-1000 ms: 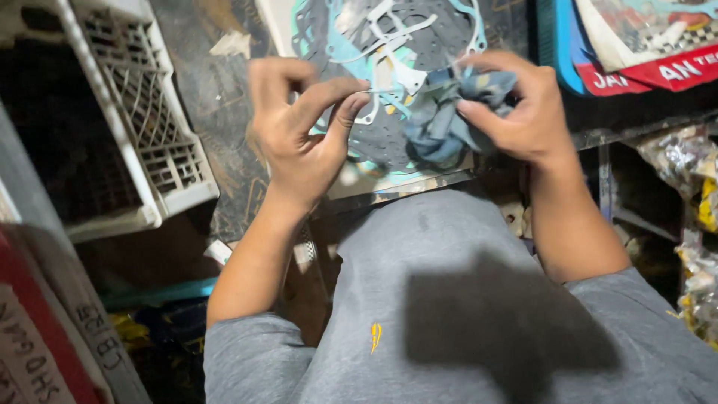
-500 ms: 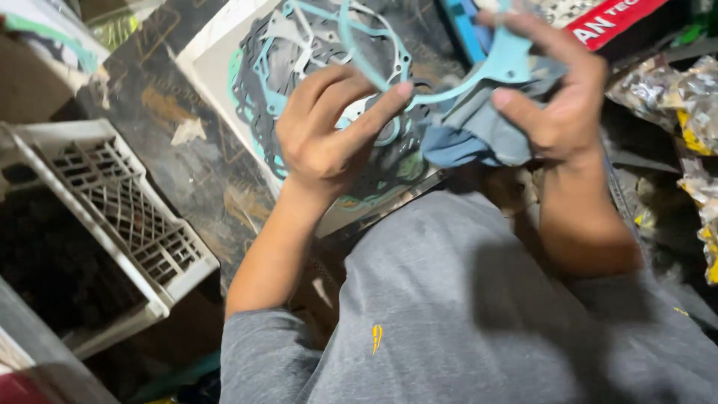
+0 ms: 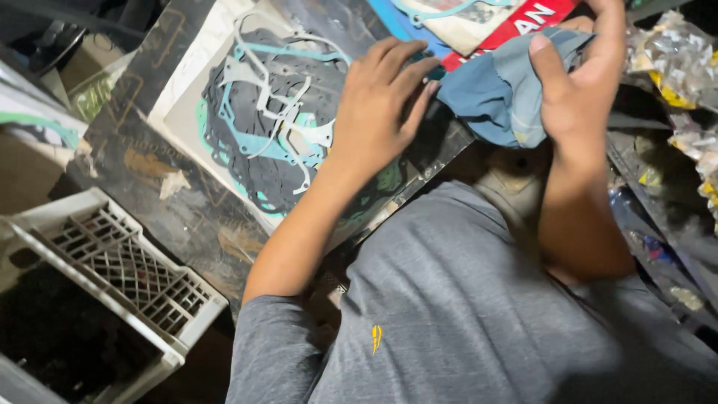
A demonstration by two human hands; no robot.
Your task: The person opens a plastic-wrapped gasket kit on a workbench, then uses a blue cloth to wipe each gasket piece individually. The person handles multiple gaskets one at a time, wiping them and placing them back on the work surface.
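Head view shows, from the white slatted plastic crate (image 3: 112, 277) at lower left to the flat sheet of black and teal paper gaskets (image 3: 262, 142), the left hand (image 3: 378, 112) pressing open-fingered while the right hand (image 3: 580, 90) pinches a crumpled blue-grey cloth (image 3: 490, 93) at upper right, likely wiping.

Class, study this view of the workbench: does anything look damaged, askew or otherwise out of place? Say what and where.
The dark bench top is worn, with pale patches where its surface has peeled. The gaskets on the white board lie in a tangled, overlapping heap. The right hand grips a crumpled blue cloth; the left hand rests on the gaskets.
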